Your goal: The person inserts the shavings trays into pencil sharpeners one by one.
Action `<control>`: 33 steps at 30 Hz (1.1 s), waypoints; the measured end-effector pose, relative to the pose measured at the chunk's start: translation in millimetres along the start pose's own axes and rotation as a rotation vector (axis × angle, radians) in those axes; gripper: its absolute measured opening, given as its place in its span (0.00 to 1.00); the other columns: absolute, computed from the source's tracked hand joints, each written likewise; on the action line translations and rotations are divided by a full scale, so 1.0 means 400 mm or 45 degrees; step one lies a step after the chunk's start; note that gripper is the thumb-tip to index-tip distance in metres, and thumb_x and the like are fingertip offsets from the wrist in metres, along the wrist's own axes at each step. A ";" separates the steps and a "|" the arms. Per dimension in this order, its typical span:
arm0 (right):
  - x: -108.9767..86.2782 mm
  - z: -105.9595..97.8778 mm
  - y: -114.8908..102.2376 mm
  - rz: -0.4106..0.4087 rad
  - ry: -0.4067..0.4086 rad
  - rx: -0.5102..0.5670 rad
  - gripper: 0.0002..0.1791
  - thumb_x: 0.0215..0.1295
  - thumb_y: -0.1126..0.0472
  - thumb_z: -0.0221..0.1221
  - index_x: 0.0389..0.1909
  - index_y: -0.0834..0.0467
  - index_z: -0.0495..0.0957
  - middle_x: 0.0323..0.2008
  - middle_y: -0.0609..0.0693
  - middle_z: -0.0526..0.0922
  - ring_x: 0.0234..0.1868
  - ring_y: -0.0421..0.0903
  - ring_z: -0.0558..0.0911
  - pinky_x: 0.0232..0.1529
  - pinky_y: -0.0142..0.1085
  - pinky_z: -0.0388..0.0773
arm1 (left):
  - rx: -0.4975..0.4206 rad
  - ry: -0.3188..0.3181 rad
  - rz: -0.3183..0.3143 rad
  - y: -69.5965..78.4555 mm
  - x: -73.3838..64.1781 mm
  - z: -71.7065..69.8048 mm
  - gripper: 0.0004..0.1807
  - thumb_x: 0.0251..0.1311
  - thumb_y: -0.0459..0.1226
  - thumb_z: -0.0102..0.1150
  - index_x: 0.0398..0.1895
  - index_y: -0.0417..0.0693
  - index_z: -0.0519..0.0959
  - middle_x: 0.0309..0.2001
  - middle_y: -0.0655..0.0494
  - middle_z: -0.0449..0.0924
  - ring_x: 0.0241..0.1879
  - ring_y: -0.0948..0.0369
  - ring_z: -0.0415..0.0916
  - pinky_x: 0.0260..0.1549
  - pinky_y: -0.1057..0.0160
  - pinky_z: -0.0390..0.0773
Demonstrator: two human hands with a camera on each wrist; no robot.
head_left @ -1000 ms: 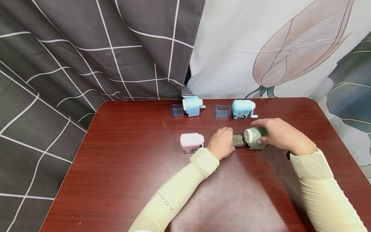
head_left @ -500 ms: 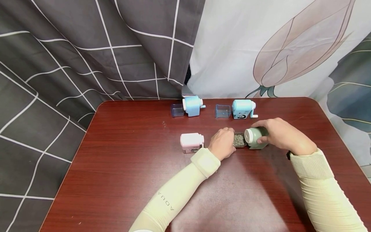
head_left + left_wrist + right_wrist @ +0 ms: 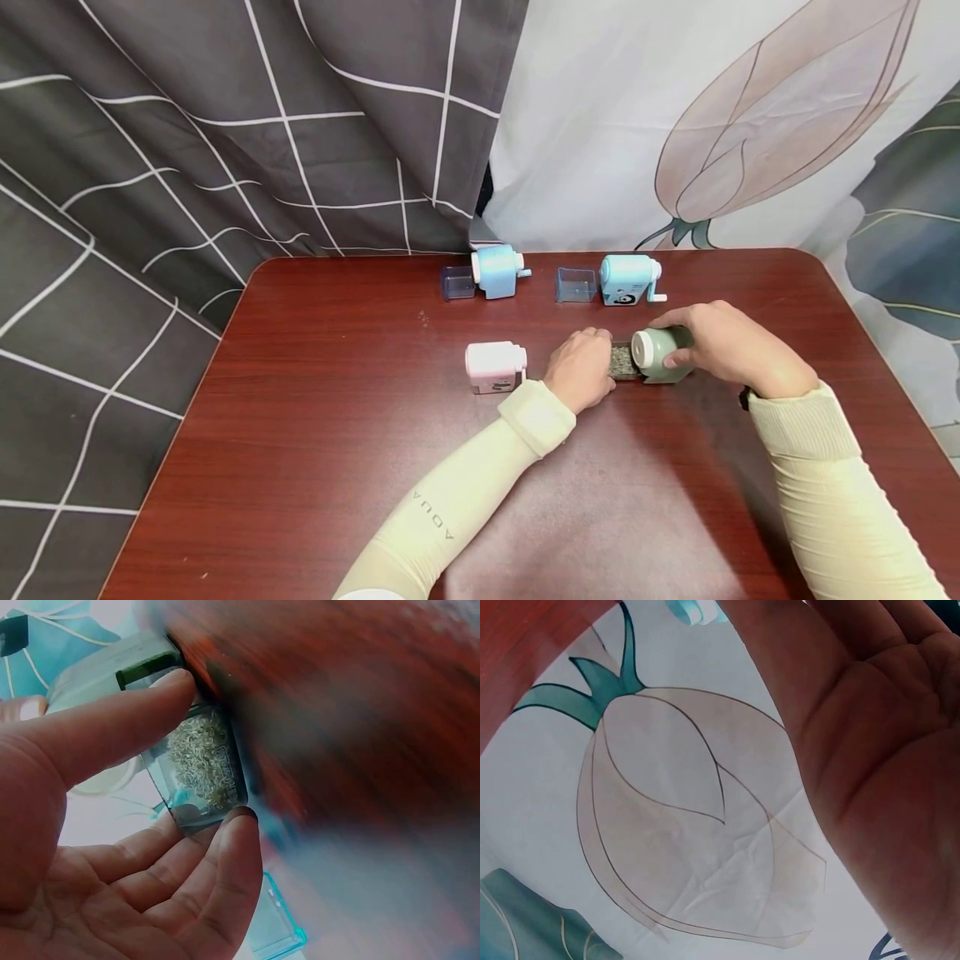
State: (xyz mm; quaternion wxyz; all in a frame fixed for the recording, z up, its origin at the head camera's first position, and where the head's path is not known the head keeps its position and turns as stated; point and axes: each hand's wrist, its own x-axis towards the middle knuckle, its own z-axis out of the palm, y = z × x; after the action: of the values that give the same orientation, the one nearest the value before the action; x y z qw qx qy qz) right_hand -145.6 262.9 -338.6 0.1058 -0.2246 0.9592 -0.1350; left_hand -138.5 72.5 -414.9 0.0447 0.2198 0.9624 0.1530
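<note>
My left hand pinches a clear shavings drawer between thumb and fingers. Grey-green pencil shavings lie inside it. The drawer's far end meets a green pencil sharpener, and part of it appears to sit inside the body. On the sharpener's right side, my right hand grips the body with thumb and fingers. The right wrist view shows only the palm, with the sharpener out of sight. Just left of my left hand stands a pink pencil sharpener.
Two blue crank sharpeners, one at left and one at right, stand along the table's back edge. Beside each lies a see-through drawer, one dark blue and one light blue. Curtains hang behind the table.
My left hand has shifted slightly right with the drawer, and less of the drawer shows between hand and green sharpener. The right hand has stayed in place on the sharpener.
</note>
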 end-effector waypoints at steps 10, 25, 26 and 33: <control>0.001 0.003 0.010 -0.012 0.002 -0.005 0.27 0.47 0.64 0.77 0.51 0.64 0.84 0.40 0.58 0.86 0.38 0.53 0.82 0.41 0.51 0.78 | 0.020 -0.003 0.010 0.010 0.007 0.005 0.24 0.51 0.46 0.77 0.50 0.49 0.80 0.46 0.58 0.81 0.49 0.59 0.79 0.46 0.65 0.79; 0.005 0.000 0.010 -0.008 -0.008 -0.002 0.26 0.48 0.64 0.77 0.50 0.63 0.84 0.39 0.56 0.86 0.37 0.51 0.81 0.40 0.49 0.77 | 0.013 0.026 0.020 0.018 0.014 0.013 0.25 0.50 0.47 0.78 0.49 0.48 0.81 0.44 0.57 0.82 0.47 0.60 0.80 0.45 0.65 0.80; 0.005 0.000 0.010 -0.008 -0.007 -0.002 0.26 0.48 0.64 0.77 0.50 0.63 0.84 0.39 0.56 0.86 0.37 0.51 0.81 0.40 0.49 0.77 | 0.014 0.025 0.020 0.019 0.015 0.013 0.25 0.50 0.47 0.78 0.49 0.48 0.81 0.44 0.57 0.82 0.47 0.60 0.80 0.45 0.65 0.80; 0.003 0.004 0.012 -0.012 0.001 -0.007 0.26 0.47 0.64 0.77 0.50 0.64 0.84 0.39 0.58 0.86 0.37 0.53 0.82 0.40 0.50 0.78 | 0.033 0.009 0.036 0.028 0.018 0.014 0.25 0.51 0.47 0.78 0.50 0.49 0.81 0.45 0.58 0.82 0.47 0.60 0.81 0.46 0.66 0.79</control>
State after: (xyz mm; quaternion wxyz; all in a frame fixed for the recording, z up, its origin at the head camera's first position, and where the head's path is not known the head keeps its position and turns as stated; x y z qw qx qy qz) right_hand -148.3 266.0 -341.6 0.1042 -0.2292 0.9586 -0.1329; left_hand -139.5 86.6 -417.0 0.0363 0.2335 0.9613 0.1419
